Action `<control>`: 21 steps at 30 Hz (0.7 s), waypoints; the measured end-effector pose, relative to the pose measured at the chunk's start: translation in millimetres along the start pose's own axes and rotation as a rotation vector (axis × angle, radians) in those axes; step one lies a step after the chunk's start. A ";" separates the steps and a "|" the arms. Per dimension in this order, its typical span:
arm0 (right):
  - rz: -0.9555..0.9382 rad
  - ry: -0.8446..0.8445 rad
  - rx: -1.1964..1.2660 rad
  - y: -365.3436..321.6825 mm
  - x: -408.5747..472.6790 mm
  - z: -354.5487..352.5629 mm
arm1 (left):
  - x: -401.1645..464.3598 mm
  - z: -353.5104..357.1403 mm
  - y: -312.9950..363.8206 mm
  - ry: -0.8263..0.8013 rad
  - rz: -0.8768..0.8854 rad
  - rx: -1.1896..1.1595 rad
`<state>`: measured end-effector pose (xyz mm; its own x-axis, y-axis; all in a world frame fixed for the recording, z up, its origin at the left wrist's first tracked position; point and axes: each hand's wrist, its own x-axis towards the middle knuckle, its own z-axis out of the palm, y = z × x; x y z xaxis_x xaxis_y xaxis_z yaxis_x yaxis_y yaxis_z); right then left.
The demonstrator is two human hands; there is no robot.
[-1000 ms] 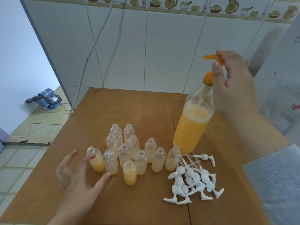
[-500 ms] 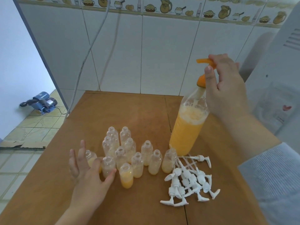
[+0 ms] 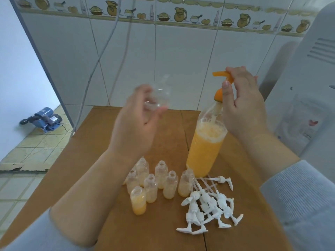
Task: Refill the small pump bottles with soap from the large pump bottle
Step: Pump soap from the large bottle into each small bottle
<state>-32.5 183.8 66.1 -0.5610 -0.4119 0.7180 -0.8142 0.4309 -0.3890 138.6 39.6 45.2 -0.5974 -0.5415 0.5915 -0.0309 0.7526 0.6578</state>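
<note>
Left hand [image 3: 137, 113] gripped 1 empty small bottle [image 3: 156, 98] beside the large bottle [image 3: 204, 149]; right hand [image 3: 243, 104] pinched its orange pump [image 3: 222, 76]. Below, only 1 small bottle [image 3: 138, 201] looked half-filled, many remained

**A count of what we see**

We count one large pump bottle [image 3: 204, 151] of orange soap standing on the worktop [image 3: 163, 230]. Of small bottles [image 3: 160, 174] standing there we make out at least seven, some hidden behind the forearm, plus one blurred clear bottle [image 3: 158, 99] held aloft. The white pump heads [image 3: 208, 205] lie tangled; we cannot count them exactly. Two hands [image 3: 137, 124] show.
</note>
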 end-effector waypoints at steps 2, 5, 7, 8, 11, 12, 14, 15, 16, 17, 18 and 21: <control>0.004 -0.008 -0.001 0.2 -0.4 -0.9 | 21.0 17.4 8.5 -0.097 0.054 0.100; 0.006 -0.003 0.000 -0.4 -1.0 -1.9 | 37.0 38.4 15.1 -0.170 0.066 0.133; 0.006 0.001 -0.002 -1.5 -1.8 -1.4 | 43.3 46.6 18.4 -0.187 0.051 0.127; 0.007 0.004 -0.004 -1.9 -2.0 -1.1 | 45.8 48.6 21.1 -0.183 0.053 0.125; 0.009 0.003 -0.012 -2.5 -2.2 0.1 | 51.4 52.2 27.0 -0.170 0.088 0.140; 0.008 0.001 -0.017 -2.5 -2.1 0.2 | 52.6 52.1 28.3 -0.176 0.099 0.146; 0.009 0.001 -0.021 -3.3 -2.5 0.6 | 55.6 50.6 30.7 -0.188 0.125 0.170; 0.009 0.004 -0.020 -3.6 -2.7 0.9 | 57.2 49.6 32.0 -0.187 0.145 0.194; 0.009 0.010 -0.017 -3.7 -3.2 1.8 | 59.0 48.4 33.1 -0.182 0.165 0.220; 0.009 0.021 -0.011 -3.6 -3.9 2.8 | 60.6 47.8 33.9 -0.175 0.183 0.241; 0.010 0.039 -0.001 -3.0 -5.3 4.3 | 61.5 47.5 34.5 -0.174 0.191 0.252; 0.016 0.106 0.029 0.8 -9.6 10.4 | 60.2 49.2 34.4 -0.188 0.189 0.257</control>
<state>-29.3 179.8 52.9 -0.5562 -0.3177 0.7680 -0.8103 0.4125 -0.4162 62.1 51.3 80.4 -0.7479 -0.3234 0.5796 -0.0915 0.9152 0.3926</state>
